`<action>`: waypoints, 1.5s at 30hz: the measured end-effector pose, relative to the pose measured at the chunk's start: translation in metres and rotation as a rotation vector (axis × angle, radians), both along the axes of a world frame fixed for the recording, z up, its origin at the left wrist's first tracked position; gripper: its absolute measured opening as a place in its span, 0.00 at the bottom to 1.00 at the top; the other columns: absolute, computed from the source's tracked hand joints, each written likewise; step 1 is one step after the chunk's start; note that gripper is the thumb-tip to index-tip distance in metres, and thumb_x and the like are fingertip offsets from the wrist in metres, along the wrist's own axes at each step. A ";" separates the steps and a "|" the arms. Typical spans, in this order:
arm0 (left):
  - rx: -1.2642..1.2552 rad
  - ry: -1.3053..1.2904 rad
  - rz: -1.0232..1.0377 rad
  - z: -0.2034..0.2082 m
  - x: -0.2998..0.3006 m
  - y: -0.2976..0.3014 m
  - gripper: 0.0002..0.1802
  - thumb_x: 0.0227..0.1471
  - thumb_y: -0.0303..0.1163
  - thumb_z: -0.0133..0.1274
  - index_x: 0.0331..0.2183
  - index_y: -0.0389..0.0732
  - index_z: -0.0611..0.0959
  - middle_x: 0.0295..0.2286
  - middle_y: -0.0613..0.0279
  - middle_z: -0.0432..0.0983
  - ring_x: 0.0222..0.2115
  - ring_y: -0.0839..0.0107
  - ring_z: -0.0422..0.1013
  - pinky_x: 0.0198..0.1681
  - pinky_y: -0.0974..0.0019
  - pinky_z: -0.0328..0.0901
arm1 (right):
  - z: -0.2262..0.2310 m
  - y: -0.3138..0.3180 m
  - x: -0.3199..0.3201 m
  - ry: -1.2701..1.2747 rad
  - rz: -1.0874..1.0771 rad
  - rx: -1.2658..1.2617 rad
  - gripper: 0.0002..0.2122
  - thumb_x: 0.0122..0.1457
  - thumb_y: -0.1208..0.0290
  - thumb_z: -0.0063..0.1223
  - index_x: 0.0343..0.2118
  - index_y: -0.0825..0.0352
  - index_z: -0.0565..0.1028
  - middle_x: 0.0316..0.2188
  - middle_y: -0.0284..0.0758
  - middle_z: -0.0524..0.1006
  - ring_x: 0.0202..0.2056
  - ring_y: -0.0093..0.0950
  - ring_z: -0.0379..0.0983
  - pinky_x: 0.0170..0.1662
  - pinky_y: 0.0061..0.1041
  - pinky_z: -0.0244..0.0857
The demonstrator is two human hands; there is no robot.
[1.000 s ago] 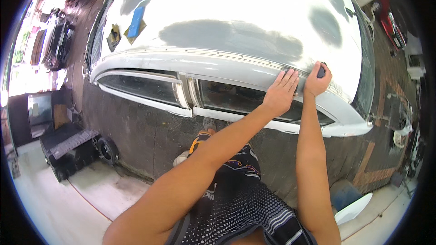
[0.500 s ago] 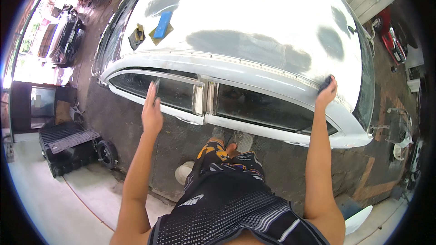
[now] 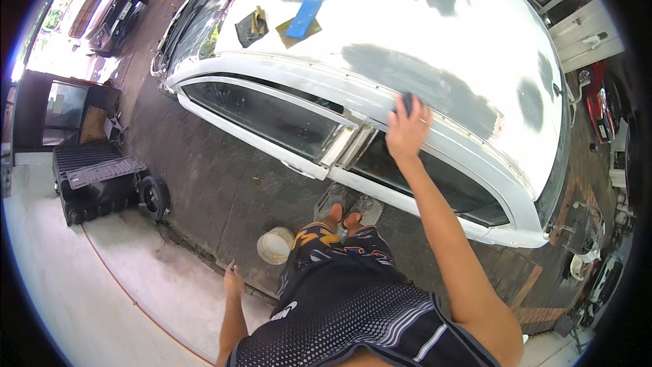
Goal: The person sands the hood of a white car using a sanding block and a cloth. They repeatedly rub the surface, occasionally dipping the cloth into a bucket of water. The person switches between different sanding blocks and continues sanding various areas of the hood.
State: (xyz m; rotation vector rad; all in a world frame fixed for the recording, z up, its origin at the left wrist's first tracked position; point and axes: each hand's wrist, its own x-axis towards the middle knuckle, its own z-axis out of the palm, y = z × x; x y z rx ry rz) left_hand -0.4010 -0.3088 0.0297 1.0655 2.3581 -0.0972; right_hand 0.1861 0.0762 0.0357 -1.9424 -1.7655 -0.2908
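Note:
A white car roof point(image 3: 312, 75) with dull grey patches spreads out in front of me. My right hand point(image 3: 409, 130) lies over the roof's near edge, above the side windows, closed on a dark pad or folded cloth point(image 3: 407, 100). Only part of that pad shows past the fingers. Low beside my body, my left hand point(image 3: 233, 281) is closed, and a small thin thing sticks up from its fingers, too small to name. A blue sanding block point(image 3: 303, 19) rests on a brown sheet of sandpaper point(image 3: 293, 39). Next to it lie folded dark and brown sheets point(image 3: 251, 28).
A white bucket point(image 3: 276, 245) stands on the ground by my feet. Behind it runs a pale raised ledge point(image 3: 129, 258). A black ribbed case point(image 3: 95, 183) and a small wheel point(image 3: 153, 198) are at left. Another vehicle point(image 3: 117, 17) stands at far left.
My right hand has moved left along the roof edge with the dark pad. My left hand has dropped from above the front window to beside my body. The view has shifted too.

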 end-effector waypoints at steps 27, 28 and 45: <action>0.985 -0.189 -0.840 0.025 0.180 0.554 0.32 0.68 0.27 0.49 0.70 0.38 0.63 0.69 0.45 0.58 0.71 0.49 0.53 0.72 0.51 0.50 | 0.016 -0.007 0.045 0.053 0.066 0.034 0.21 0.59 0.64 0.63 0.57 0.57 0.78 0.58 0.43 0.70 0.60 0.47 0.65 0.64 0.50 0.58; 0.888 -0.084 -0.916 0.018 0.190 0.567 0.33 0.67 0.28 0.50 0.70 0.37 0.62 0.70 0.44 0.56 0.72 0.49 0.51 0.73 0.48 0.47 | 0.014 -0.032 0.073 0.059 -0.008 0.066 0.21 0.59 0.66 0.63 0.56 0.58 0.78 0.58 0.43 0.70 0.59 0.47 0.65 0.63 0.50 0.59; 1.113 -0.389 -1.784 -0.026 0.748 0.296 0.34 0.58 0.29 0.45 0.64 0.27 0.68 0.65 0.43 0.63 0.69 0.45 0.55 0.73 0.44 0.46 | -0.039 -0.487 -0.049 1.038 -1.469 0.361 0.16 0.71 0.69 0.50 0.58 0.70 0.76 0.56 0.39 0.77 0.56 0.30 0.71 0.61 0.29 0.62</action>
